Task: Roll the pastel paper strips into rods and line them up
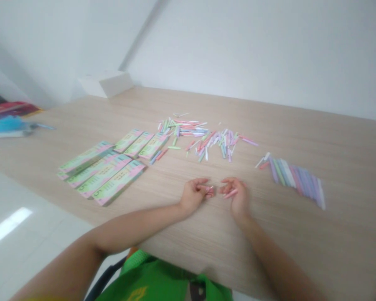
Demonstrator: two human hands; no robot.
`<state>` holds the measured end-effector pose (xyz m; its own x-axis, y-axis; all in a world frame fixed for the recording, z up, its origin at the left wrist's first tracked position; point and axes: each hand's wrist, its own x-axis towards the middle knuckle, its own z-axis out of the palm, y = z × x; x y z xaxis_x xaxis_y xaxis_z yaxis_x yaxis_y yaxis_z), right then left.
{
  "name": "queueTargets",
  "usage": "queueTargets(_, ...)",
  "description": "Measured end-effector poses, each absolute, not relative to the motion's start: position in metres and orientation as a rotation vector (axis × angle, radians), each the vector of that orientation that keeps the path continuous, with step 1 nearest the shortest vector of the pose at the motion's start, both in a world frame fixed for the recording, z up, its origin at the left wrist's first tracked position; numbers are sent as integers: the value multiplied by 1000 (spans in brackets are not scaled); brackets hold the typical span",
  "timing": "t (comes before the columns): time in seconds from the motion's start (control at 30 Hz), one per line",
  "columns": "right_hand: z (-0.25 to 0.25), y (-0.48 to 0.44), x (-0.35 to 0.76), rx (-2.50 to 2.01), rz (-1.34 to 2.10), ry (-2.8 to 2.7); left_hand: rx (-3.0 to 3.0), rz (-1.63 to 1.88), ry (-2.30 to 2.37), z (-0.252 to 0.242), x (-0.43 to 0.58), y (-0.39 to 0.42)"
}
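Pinching with both hands: my left hand (192, 195) is closed on a pink paper strip (210, 191), and my right hand (238, 195) is closed on a second pink strip (230, 193), though blur hides how tight either grip is. Both strips sit just above the wood-grain table (313, 255), and my hands are just apart, resting on it. Closest to me, a green apron (153, 280) shows below the table edge. Beyond my right hand lies a slanted row of pastel paper strips (293, 180), set side by side. Straight ahead, between my hands and the far edge, are 2 loose heaps of mixed strips (217, 144). To my left, 7 green-and-pink packets (119, 182) lie in 2 groups, some showing a printed 5. Farther off, a white box (106, 83) stands against the wall, and colourful items (6, 124) lie beyond the table's left end.
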<state>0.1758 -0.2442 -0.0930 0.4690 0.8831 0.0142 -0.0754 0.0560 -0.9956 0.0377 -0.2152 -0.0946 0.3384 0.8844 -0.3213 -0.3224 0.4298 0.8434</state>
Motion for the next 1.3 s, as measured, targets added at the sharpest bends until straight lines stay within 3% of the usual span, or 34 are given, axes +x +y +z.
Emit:
queueTargets(0.17, -89, -250, 175, -1497, 773, -957, 727, 894, 892, -98, 35, -204)
queueTargets(0.4, -78, -264, 158, -2262, 217, -1597, 781, 1044, 856, -104, 38, -173)
queueTargets(0.6, -76, -264, 156, -2448, 39, -1748, 1190, 847, 637, -110, 29, -177)
queueTargets(0.93, -80, -257, 172, -2420, -38, -2175, 1800, 680, 561, -115, 23, -187)
queueTargets(1.3, -83, -259, 165, -2269, 68, -2168, 1525, 628, 770, -96, 21, -193)
